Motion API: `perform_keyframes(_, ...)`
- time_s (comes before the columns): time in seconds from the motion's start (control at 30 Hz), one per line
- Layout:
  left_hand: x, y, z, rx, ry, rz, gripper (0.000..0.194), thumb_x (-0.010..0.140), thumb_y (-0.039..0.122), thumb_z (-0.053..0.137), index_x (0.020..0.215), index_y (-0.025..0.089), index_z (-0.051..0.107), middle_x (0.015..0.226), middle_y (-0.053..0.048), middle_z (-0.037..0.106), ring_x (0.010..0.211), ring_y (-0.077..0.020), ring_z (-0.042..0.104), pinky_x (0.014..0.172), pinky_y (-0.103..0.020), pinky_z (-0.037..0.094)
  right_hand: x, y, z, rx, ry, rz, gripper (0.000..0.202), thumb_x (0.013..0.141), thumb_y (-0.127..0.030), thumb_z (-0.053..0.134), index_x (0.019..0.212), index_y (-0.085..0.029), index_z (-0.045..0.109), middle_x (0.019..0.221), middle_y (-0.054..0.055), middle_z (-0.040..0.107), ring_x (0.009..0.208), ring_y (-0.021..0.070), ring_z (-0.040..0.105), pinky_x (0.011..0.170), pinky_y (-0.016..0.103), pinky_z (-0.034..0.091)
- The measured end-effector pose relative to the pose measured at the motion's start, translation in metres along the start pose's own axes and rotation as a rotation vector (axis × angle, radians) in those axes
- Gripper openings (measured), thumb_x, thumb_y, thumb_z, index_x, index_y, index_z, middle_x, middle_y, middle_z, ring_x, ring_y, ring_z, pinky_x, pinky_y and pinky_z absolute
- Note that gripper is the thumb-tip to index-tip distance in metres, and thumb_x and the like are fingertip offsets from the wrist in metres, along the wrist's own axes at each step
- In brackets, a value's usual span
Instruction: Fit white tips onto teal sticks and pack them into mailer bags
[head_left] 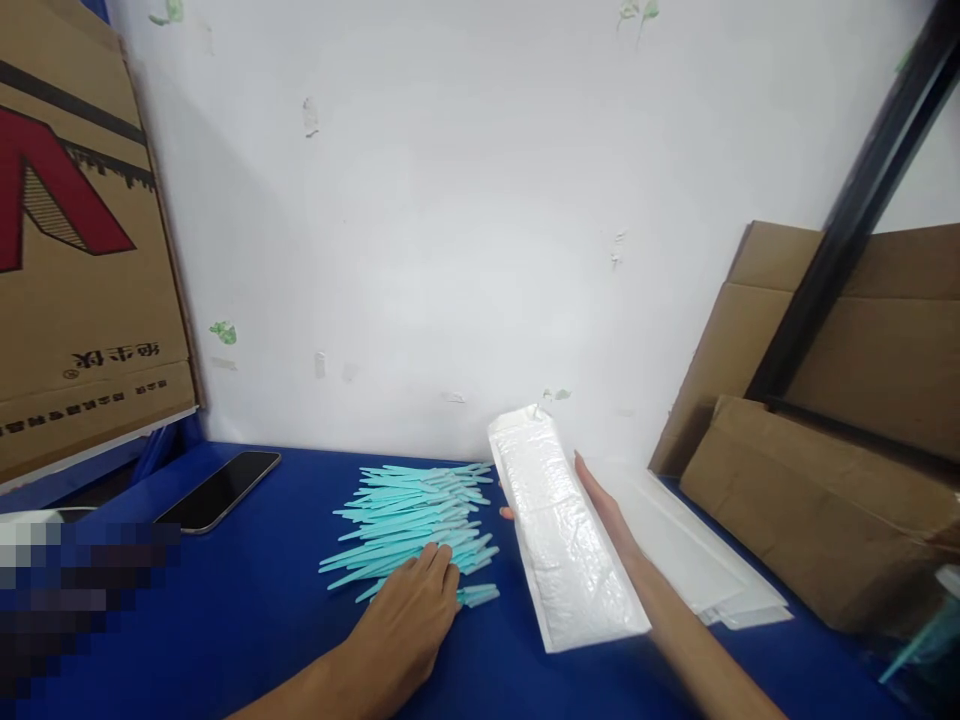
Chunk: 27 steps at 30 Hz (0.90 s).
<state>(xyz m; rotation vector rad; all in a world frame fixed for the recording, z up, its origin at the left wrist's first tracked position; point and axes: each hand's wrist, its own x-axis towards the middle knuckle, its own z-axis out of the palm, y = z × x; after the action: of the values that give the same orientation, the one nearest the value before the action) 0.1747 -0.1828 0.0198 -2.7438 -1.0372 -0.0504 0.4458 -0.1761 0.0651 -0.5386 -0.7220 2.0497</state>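
Note:
Slim turquoise sticks with pale clear covers at one end, apparently eyebrow razors (412,515), lie in a loose row on the blue table. My left hand (420,610) is over the near end of this row, its fingers bent down and closed on a few razors; their covered ends stick out to the right of it. My right hand (606,505) holds up a white bubble-lined mailer (562,540), tilted, with fingertips showing at its left edge and the thumb side behind its right edge. The mailer hides most of that hand's grip.
More white mailers (675,540) lie stacked right of my right forearm. A phone (221,490) rests at the left on the blue table (262,590). Cardboard boxes (817,510) stand at the right by a dark post (847,210). A printed carton (82,300) stands left.

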Motion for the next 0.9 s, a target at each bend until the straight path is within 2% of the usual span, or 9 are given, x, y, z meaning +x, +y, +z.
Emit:
perform_keyframes(0.17, 0.005, 0.001, 0.004, 0.13, -0.065, 0.094, 0.035, 0.097, 0.001, 0.043, 0.124, 0.005, 0.064, 0.129, -0.024, 0.063, 0.119, -0.0345, 0.061, 0.091, -0.044, 0.057, 0.002, 0.003, -0.002, -0.019, -0.003, 0.01, 0.098, 0.094, -0.084, 0.028, 0.154, -0.008, 0.039, 0.123, 0.023, 0.072, 0.089, 0.0277, 0.076, 0.078, 0.037, 0.056)
perform_keyframes(0.33, 0.006, -0.001, 0.0, 0.176, -0.124, 0.116, 0.04, 0.092, 0.001, 0.046, 0.13, 0.005, 0.06, 0.136, -0.025, 0.059, 0.124, -0.0357, 0.058, 0.093, -0.045, 0.056, 0.004, 0.008, 0.0, -0.033, 0.018, 0.003, 0.094, 0.097, -0.08, 0.025, 0.153, -0.005, 0.04, 0.118, 0.023, 0.074, 0.088, 0.0282, 0.076, 0.077, 0.037, 0.056)
perform_keyframes(0.5, -0.001, -0.006, 0.006, 0.035, 0.001, 0.117, 0.057, 0.084, 0.008, 0.056, 0.14, 0.006, 0.049, 0.145, -0.026, 0.051, 0.133, -0.0391, 0.049, 0.11, -0.055, 0.043, 0.004, 0.01, -0.003, -0.058, 0.035, 0.016, 0.095, 0.097, -0.08, 0.024, 0.152, -0.004, 0.04, 0.122, 0.026, 0.072, 0.092, 0.0281, 0.076, 0.081, 0.036, 0.056)
perform_keyframes(0.57, -0.002, -0.011, 0.003, -0.086, 0.084, 0.06, 0.053, 0.083, 0.008, 0.053, 0.136, 0.011, 0.05, 0.136, -0.021, 0.058, 0.125, -0.0365, 0.054, 0.11, -0.056, 0.041, 0.003, 0.008, -0.004, -0.06, 0.036, 0.019, 0.094, 0.097, -0.08, 0.025, 0.152, -0.005, 0.042, 0.123, 0.026, 0.072, 0.092, 0.0276, 0.076, 0.083, 0.036, 0.055)
perform_keyframes(0.6, -0.002, -0.015, 0.0, -0.17, 0.117, 0.009, 0.044, 0.084, 0.008, 0.05, 0.128, 0.014, 0.053, 0.122, -0.017, 0.063, 0.114, -0.033, 0.058, 0.105, -0.054, 0.043, 0.002, 0.007, -0.004, -0.057, 0.036, 0.021, 0.093, 0.097, -0.08, 0.026, 0.152, -0.006, 0.042, 0.124, 0.025, 0.072, 0.092, 0.0271, 0.076, 0.083, 0.036, 0.055)
perform_keyframes(0.67, 0.0, -0.026, -0.008, -0.4, 0.199, -0.093, 0.033, 0.095, 0.01, 0.034, 0.122, 0.017, 0.052, 0.098, -0.01, 0.065, 0.091, -0.0262, 0.061, 0.086, -0.042, 0.05, 0.001, 0.006, -0.003, -0.047, 0.03, 0.03, 0.092, 0.097, -0.08, 0.028, 0.153, -0.008, 0.043, 0.123, 0.024, 0.072, 0.091, 0.0261, 0.076, 0.082, 0.035, 0.056)
perform_keyframes(0.73, 0.004, -0.039, -0.016, -0.701, 0.239, -0.126, 0.027, 0.102, 0.022, 0.031, 0.123, 0.017, 0.047, 0.075, 0.0, 0.054, 0.066, -0.0198, 0.053, 0.067, -0.032, 0.046, 0.0, 0.008, -0.002, -0.039, 0.029, 0.039, 0.093, 0.096, -0.081, 0.029, 0.153, -0.009, 0.042, 0.123, 0.022, 0.073, 0.09, 0.0256, 0.076, 0.08, 0.034, 0.057)
perform_keyframes(0.83, 0.008, -0.055, -0.021, -1.072, 0.435, -0.285, 0.035, 0.106, 0.045, 0.029, 0.119, 0.021, 0.051, 0.072, 0.004, 0.041, 0.062, -0.0154, 0.043, 0.059, -0.027, 0.037, 0.002, 0.015, -0.001, -0.038, 0.023, 0.072, 0.094, 0.096, -0.082, 0.026, 0.149, -0.008, 0.048, 0.119, 0.022, 0.074, 0.087, 0.0256, 0.077, 0.076, 0.034, 0.058)
perform_keyframes(0.9, 0.009, -0.061, -0.023, -1.265, 0.509, -0.368, 0.042, 0.104, 0.056, 0.034, 0.113, 0.019, 0.054, 0.072, 0.005, 0.034, 0.061, -0.0132, 0.035, 0.056, -0.025, 0.031, 0.005, 0.022, 0.001, -0.043, -0.017, 0.106, 0.094, 0.096, -0.082, 0.024, 0.143, -0.007, 0.054, 0.115, 0.023, 0.076, 0.084, 0.0252, 0.077, 0.073, 0.033, 0.058)
